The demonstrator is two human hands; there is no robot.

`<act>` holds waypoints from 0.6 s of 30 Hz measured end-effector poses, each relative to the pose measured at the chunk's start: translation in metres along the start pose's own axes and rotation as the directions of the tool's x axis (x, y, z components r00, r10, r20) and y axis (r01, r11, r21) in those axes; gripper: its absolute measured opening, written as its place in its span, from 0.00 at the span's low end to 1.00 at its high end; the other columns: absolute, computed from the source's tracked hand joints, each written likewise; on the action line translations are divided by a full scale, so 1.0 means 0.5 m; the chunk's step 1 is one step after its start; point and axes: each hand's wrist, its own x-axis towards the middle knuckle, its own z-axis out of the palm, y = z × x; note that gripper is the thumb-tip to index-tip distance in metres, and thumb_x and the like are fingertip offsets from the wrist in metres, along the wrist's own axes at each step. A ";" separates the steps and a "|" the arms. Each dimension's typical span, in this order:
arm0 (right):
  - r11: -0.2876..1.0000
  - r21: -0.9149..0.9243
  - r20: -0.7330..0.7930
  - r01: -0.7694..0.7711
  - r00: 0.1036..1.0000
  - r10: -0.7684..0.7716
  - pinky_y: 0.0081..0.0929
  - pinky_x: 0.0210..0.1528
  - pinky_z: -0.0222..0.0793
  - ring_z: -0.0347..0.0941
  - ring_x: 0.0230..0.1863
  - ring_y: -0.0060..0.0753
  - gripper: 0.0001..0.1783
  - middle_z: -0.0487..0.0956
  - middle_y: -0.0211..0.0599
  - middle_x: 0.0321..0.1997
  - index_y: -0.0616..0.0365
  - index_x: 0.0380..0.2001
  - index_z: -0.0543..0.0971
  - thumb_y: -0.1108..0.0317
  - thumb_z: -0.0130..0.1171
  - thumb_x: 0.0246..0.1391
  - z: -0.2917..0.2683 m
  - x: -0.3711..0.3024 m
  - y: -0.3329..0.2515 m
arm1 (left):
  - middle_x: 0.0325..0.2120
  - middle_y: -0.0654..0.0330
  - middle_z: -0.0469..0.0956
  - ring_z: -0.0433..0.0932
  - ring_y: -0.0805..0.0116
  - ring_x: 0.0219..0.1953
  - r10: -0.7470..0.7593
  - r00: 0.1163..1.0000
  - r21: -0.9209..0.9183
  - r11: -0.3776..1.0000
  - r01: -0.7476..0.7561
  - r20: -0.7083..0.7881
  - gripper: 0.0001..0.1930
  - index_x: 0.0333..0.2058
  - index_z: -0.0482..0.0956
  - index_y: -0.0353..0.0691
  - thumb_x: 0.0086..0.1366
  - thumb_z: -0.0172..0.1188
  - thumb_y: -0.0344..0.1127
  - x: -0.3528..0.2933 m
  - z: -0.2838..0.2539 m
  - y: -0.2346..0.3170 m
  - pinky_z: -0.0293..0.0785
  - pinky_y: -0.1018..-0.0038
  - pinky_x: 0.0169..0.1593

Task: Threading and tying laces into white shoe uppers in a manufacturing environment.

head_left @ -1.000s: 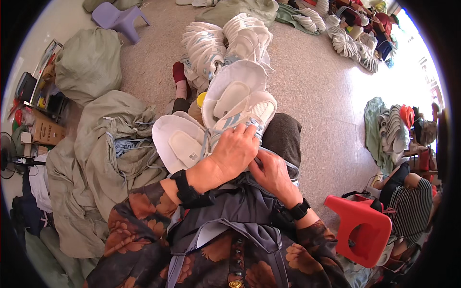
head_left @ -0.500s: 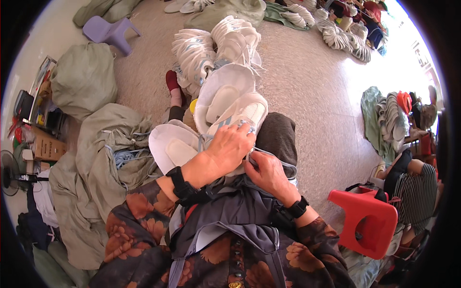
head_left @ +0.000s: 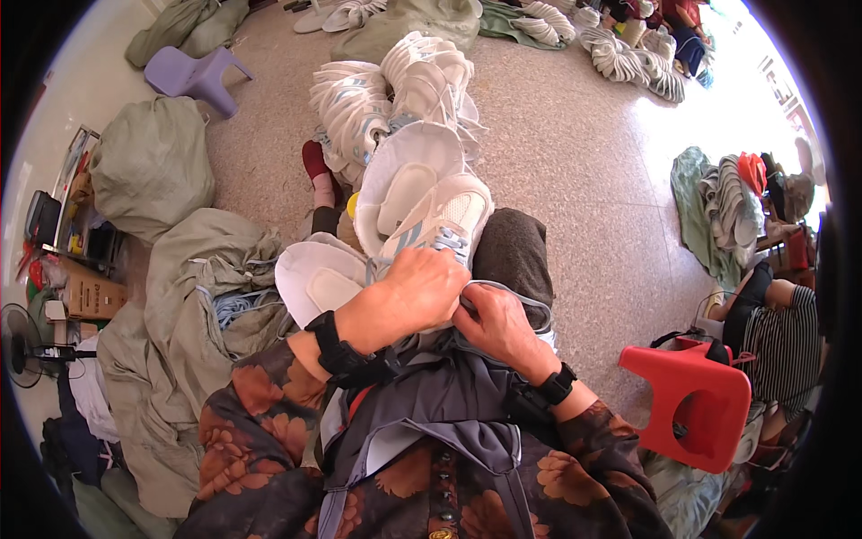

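Observation:
A white shoe upper (head_left: 455, 211) with light-blue stripes and a mesh toe lies over my lap, toe pointing away. Grey-blue shoelace (head_left: 448, 241) is threaded through its upper eyelets. My left hand (head_left: 415, 292) is closed over the eyelet area, its fingertips hidden. Close beside it, my right hand (head_left: 503, 328) pinches the lace at the shoe's near end. A loop of that lace (head_left: 530, 301) curves out over my right knee. White, unsoled shoe uppers (head_left: 413, 148) lie flat beyond and left of my hands (head_left: 310, 260).
Stacks of white uppers (head_left: 346, 103) stand ahead. At left, a green cloth sack (head_left: 180, 269) holds a bundle of blue laces (head_left: 238, 305). A purple chair (head_left: 197, 76) stands far left, a red stool (head_left: 682, 395) at right. Another person in striped clothing (head_left: 781, 350) sits beyond the stool.
My left hand has drawn nearer and curled its fingers in, uncovering more lacing near the toe. My right hand stays on the lace. The whole view has shifted slightly.

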 end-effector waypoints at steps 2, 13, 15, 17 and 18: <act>1.000 0.012 -0.014 0.017 1.000 -0.016 0.50 0.35 0.72 0.77 0.31 0.59 0.13 0.78 0.53 0.26 0.63 0.25 0.76 0.64 0.60 0.55 0.004 0.000 0.003 | 0.30 0.48 0.81 0.83 0.46 0.33 -0.017 0.999 0.004 1.000 0.016 0.030 0.09 0.32 0.84 0.39 0.58 0.62 0.39 0.008 -0.005 0.003 0.78 0.54 0.38; 1.000 0.004 -0.022 0.029 0.999 -0.029 0.49 0.34 0.72 0.76 0.30 0.59 0.13 0.77 0.52 0.25 0.63 0.24 0.74 0.65 0.60 0.55 0.001 0.000 0.004 | 0.28 0.47 0.82 0.82 0.44 0.34 0.020 0.991 -0.072 0.997 -0.010 0.135 0.09 0.30 0.84 0.37 0.55 0.60 0.36 0.010 -0.002 -0.016 0.78 0.53 0.41; 1.000 0.009 -0.010 0.027 1.000 -0.027 0.50 0.34 0.71 0.76 0.30 0.59 0.12 0.77 0.52 0.25 0.63 0.24 0.74 0.65 0.60 0.55 0.000 0.000 0.005 | 0.31 0.48 0.82 0.82 0.44 0.35 0.022 0.980 -0.055 0.998 -0.011 0.197 0.09 0.31 0.84 0.37 0.56 0.60 0.35 0.011 -0.012 -0.015 0.78 0.52 0.41; 1.000 -0.002 -0.003 0.022 1.000 -0.022 0.50 0.34 0.72 0.76 0.30 0.59 0.13 0.77 0.52 0.25 0.63 0.24 0.74 0.65 0.60 0.55 -0.002 0.001 0.001 | 0.32 0.48 0.82 0.82 0.44 0.36 -0.019 0.991 -0.067 0.997 0.028 0.135 0.09 0.31 0.84 0.36 0.56 0.61 0.35 0.008 -0.011 -0.011 0.78 0.53 0.41; 1.000 -0.013 0.002 0.016 1.000 -0.016 0.50 0.34 0.72 0.76 0.30 0.59 0.13 0.77 0.52 0.25 0.63 0.23 0.74 0.65 0.60 0.55 -0.003 0.002 -0.001 | 0.34 0.48 0.82 0.82 0.44 0.36 -0.059 0.995 -0.082 0.995 0.066 0.074 0.09 0.32 0.83 0.35 0.57 0.61 0.35 0.007 -0.011 -0.010 0.78 0.53 0.42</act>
